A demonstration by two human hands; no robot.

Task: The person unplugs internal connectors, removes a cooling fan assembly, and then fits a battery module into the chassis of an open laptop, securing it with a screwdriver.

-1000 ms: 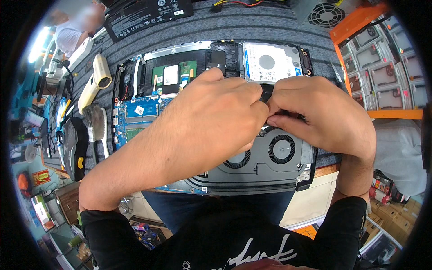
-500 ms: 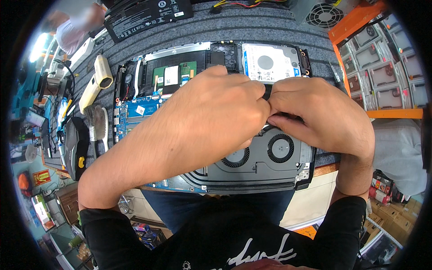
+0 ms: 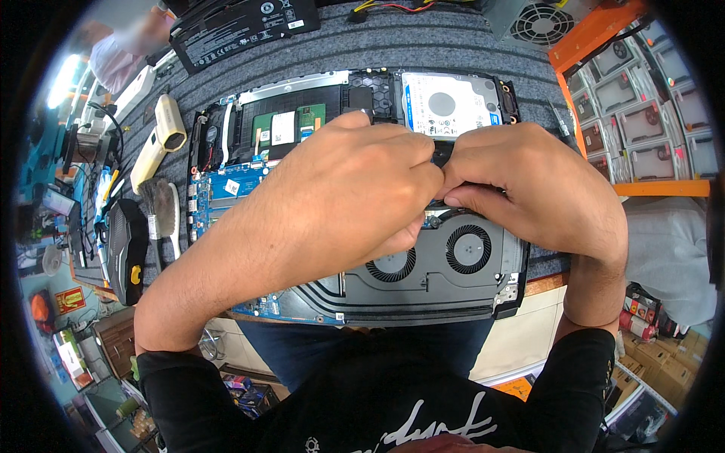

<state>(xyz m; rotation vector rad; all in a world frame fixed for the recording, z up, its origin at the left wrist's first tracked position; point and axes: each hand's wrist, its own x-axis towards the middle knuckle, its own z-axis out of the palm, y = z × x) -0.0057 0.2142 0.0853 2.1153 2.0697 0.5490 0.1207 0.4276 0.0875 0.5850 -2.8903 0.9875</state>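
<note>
An opened laptop (image 3: 302, 128) lies base-up on a grey mat, its circuit board, two black fans (image 3: 468, 249) and a silver hard drive (image 3: 449, 102) exposed. Both my hands meet over its middle. My left hand (image 3: 355, 189) and my right hand (image 3: 529, 189) pinch a small black strip (image 3: 440, 155) between their fingertips, just below the hard drive. The hands hide the board beneath them, so where the strip attaches cannot be seen.
A black battery pack (image 3: 242, 30) and a grey fan-grilled box (image 3: 540, 23) lie at the mat's far edge. A cream handheld tool (image 3: 162, 132), a brush (image 3: 170, 219) and a black device (image 3: 124, 241) sit left. An orange shelf (image 3: 657, 189) of boxed parts stands right.
Both hands stay pinched together on the black strip over the laptop's middle; they have only shifted very slightly.
</note>
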